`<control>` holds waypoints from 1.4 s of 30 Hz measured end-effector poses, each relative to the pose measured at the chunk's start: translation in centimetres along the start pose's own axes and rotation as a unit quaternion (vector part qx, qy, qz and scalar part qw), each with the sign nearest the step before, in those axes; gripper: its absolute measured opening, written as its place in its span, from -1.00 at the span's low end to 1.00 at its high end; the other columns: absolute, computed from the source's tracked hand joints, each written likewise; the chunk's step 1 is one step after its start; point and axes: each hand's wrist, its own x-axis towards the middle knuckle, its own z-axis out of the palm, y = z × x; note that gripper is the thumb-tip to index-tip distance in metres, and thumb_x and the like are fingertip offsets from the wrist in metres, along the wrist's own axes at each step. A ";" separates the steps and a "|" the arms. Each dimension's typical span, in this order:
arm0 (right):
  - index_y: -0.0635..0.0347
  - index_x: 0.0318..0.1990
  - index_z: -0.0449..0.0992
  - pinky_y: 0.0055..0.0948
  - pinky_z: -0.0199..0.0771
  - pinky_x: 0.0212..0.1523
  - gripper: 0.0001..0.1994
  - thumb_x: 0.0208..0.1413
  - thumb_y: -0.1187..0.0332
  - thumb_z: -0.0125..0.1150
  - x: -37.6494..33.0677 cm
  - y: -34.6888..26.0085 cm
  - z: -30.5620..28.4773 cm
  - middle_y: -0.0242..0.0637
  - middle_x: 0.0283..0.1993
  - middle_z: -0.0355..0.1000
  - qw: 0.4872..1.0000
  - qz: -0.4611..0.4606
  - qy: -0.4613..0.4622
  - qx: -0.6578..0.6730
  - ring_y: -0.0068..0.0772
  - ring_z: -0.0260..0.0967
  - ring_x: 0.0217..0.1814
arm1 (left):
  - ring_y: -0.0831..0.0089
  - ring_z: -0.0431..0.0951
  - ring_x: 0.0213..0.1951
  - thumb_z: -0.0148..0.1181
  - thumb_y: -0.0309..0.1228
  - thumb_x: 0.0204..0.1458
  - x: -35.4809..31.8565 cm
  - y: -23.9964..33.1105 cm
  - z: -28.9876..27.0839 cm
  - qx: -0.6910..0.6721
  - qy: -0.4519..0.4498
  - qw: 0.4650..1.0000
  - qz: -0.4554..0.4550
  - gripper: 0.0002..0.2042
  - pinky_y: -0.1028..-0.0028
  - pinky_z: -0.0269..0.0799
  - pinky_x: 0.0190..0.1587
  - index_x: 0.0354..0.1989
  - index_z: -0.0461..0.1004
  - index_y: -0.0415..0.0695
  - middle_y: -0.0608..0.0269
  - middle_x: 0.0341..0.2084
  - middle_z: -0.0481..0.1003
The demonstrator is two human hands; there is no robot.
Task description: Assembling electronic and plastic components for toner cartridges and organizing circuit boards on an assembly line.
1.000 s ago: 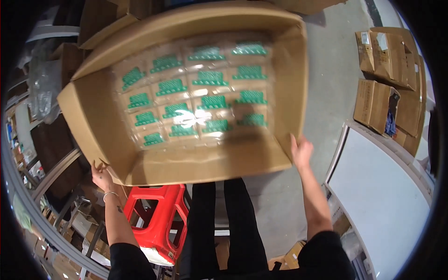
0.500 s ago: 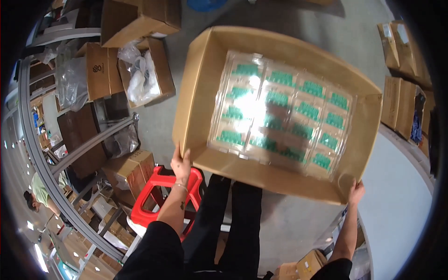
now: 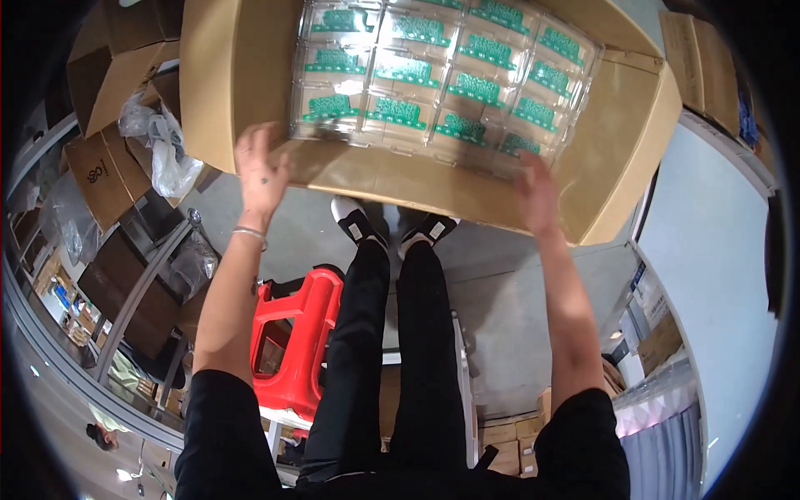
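Note:
A large open cardboard box (image 3: pixel 392 183) spans the top of the view. Inside lie clear plastic trays (image 3: pixel 433 93) whose pockets each hold a green piece (image 3: pixel 394 111) resembling a circuit board. At the box's near left corner is my left hand (image 3: pixel 263 175), fingers apart, beside the wall edge; whether it touches the cardboard is hard to tell. My right hand (image 3: pixel 538 196), slightly blurred, is over the near wall, with its fingers reaching inward by the trays' near right corner. Nothing shows in either hand.
A red plastic stool (image 3: pixel 296 350) stands left of my legs. On the left are opened cartons (image 3: pixel 104 171) with plastic bags (image 3: pixel 171 158) and a metal rack rail (image 3: pixel 137 300). To the right are a pale tabletop (image 3: pixel 717 275) and more cartons (image 3: pixel 704 71).
The box now sits higher and further left in view. My hands have let go of its near corners; the right one has come inward over the near wall.

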 end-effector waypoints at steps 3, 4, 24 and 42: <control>0.15 -0.14 0.39 -0.21 0.36 -0.09 -0.74 -0.03 0.45 -0.02 1.6 0.3 7.8 -0.19 -0.01 0.32 0.968 -0.031 -0.237 -0.076 -0.16 0.28 0.03 | 0.06 0.36 -0.11 0.11 -0.35 -0.07 -0.8 3.5 5.3 -0.116 -0.152 0.979 -0.067 -0.71 0.25 0.27 -0.01 -0.13 0.41 -0.08 0.02 -0.20 0.44; 0.15 -0.16 0.38 -0.21 0.37 -0.10 -0.77 -0.02 0.42 -0.03 2.2 0.6 10.1 -0.21 -0.05 0.31 0.960 -0.090 -0.225 -0.141 -0.19 0.30 -0.01 | 0.04 0.41 -0.18 0.09 -0.26 -0.04 -1.4 4.7 6.7 -0.113 -0.192 0.971 -0.088 -0.72 0.23 0.30 -0.05 -0.15 0.43 -0.07 -0.03 -0.29 0.47; 0.22 -0.24 0.39 -0.37 0.40 -0.18 -0.73 -0.19 0.44 0.16 6.2 -10.9 -11.6 -0.24 -0.22 0.35 0.943 -0.239 -0.174 -0.155 -0.25 0.35 -0.15 | 0.22 0.48 -0.24 0.16 -0.47 -0.16 -4.3 14.7 0.7 -0.252 -0.234 0.915 0.212 -0.85 0.35 0.43 -0.18 -0.36 0.47 -0.15 0.17 -0.32 0.48; 0.18 -0.20 0.48 -0.20 0.34 -0.05 -0.74 -0.07 0.42 -0.04 16.6 6.2 -4.7 -0.04 -0.16 0.40 0.993 0.035 -0.070 -0.091 -0.04 0.33 -0.06 | 0.06 0.44 -0.19 0.08 -0.38 -0.10 21.5 19.6 4.8 -0.088 -0.172 0.935 0.297 -0.73 0.26 0.36 -0.09 -0.18 0.45 -0.14 0.01 -0.25 0.46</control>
